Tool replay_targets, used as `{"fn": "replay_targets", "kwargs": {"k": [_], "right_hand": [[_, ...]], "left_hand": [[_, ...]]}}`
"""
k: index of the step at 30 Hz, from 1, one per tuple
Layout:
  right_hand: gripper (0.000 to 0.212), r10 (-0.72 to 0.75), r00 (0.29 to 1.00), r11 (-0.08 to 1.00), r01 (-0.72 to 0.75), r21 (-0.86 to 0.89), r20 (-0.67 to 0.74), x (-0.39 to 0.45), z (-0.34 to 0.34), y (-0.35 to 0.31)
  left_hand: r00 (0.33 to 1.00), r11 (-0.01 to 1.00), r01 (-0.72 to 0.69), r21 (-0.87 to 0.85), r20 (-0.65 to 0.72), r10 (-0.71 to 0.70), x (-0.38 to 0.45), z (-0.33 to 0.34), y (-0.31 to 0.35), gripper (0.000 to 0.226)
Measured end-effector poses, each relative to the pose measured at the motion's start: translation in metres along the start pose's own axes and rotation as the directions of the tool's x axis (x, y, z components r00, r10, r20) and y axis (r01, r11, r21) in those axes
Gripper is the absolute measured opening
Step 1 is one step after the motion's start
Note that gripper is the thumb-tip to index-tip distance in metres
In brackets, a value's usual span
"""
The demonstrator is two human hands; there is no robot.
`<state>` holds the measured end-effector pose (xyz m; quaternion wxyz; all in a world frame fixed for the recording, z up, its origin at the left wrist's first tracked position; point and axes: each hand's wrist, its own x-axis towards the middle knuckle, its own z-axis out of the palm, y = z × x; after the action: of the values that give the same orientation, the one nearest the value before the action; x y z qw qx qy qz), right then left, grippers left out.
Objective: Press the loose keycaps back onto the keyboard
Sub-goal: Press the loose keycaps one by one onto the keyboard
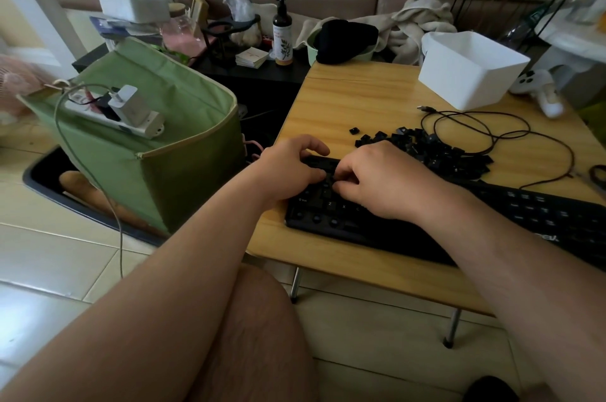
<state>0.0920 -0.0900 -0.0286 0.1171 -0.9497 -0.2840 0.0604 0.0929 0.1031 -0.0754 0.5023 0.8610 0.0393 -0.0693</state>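
Note:
A black keyboard [524,214] lies along the near edge of a low wooden table [344,100]. Behind it sits a heap of several loose black keycaps [436,149], with one keycap [353,130] apart to the left. My left hand [288,169] rests curled on the keyboard's left end, thumb down on the keys. My right hand [383,178] lies beside it, fingertips bent down onto the upper-left rows. Whether a keycap sits under those fingertips is hidden.
A black cable [492,136] loops over the table behind the keycaps. A white plastic bin [472,73] stands at the back right. A green fabric box [147,146] with a power strip [114,113] on it stands left of the table. Bottles and cloths crowd the back.

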Motion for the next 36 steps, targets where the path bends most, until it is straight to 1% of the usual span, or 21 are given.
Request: {"fn": "replay_targets", "kwargs": {"k": [4, 8, 13, 16, 18, 22, 24, 27, 29, 32, 36], "right_hand": [[0.018, 0.007, 0.999, 1.000, -0.006, 0.023, -0.040, 0.000, 0.000, 0.000], [0.017, -0.014, 1.000, 0.999, 0.015, 0.042, -0.019, -0.002, 0.001, 0.002], [0.019, -0.009, 0.999, 0.992, 0.013, 0.123, -0.035, -0.005, 0.004, 0.008], [0.019, -0.030, 0.998, 0.995, 0.036, 0.089, -0.064, -0.006, 0.006, 0.009], [0.021, -0.042, 0.996, 0.999, 0.044, 0.025, -0.073, -0.007, 0.007, 0.008], [0.023, -0.037, 0.994, 0.999, 0.033, -0.042, -0.099, -0.008, 0.011, 0.003], [0.023, -0.025, 0.992, 0.999, 0.028, 0.019, -0.126, -0.010, 0.013, 0.005], [0.022, 0.072, 0.988, 0.965, -0.035, 0.260, -0.134, -0.012, 0.010, 0.010], [0.020, 0.107, 0.988, 0.934, -0.063, 0.351, -0.108, -0.012, 0.010, 0.015], [0.018, 0.136, 0.987, 0.910, -0.089, 0.404, -0.088, -0.012, 0.015, 0.018], [0.018, 0.167, 0.983, 0.912, -0.126, 0.391, -0.073, -0.012, 0.022, 0.018]], "left_hand": [[1.000, 1.000, 0.005, -0.013, 0.001, -0.005, -0.001, 0.000, 0.002, 0.036], [1.000, 1.000, 0.005, -0.011, 0.003, -0.005, -0.003, 0.000, 0.003, 0.035], [0.999, 0.999, 0.029, -0.044, 0.018, -0.028, -0.005, -0.001, 0.007, 0.034], [0.999, 0.997, 0.042, -0.063, 0.022, -0.041, -0.006, -0.002, 0.010, 0.033], [0.999, 0.997, 0.047, -0.065, 0.022, -0.046, -0.007, -0.002, 0.011, 0.032], [0.999, 0.997, 0.042, -0.057, 0.012, -0.042, -0.009, -0.003, 0.013, 0.029], [0.999, 0.998, 0.030, -0.048, 0.010, -0.030, -0.010, -0.004, 0.013, 0.028], [1.000, 1.000, -0.001, -0.018, 0.005, 0.001, -0.012, -0.008, 0.011, 0.025], [1.000, 1.000, -0.028, -0.012, 0.001, 0.028, -0.012, -0.011, 0.007, 0.025], [0.998, 0.998, -0.054, -0.017, 0.019, 0.055, -0.013, -0.015, 0.004, 0.033], [0.997, 0.997, -0.075, 0.001, 0.029, 0.075, -0.012, -0.021, -0.001, 0.042]]}}
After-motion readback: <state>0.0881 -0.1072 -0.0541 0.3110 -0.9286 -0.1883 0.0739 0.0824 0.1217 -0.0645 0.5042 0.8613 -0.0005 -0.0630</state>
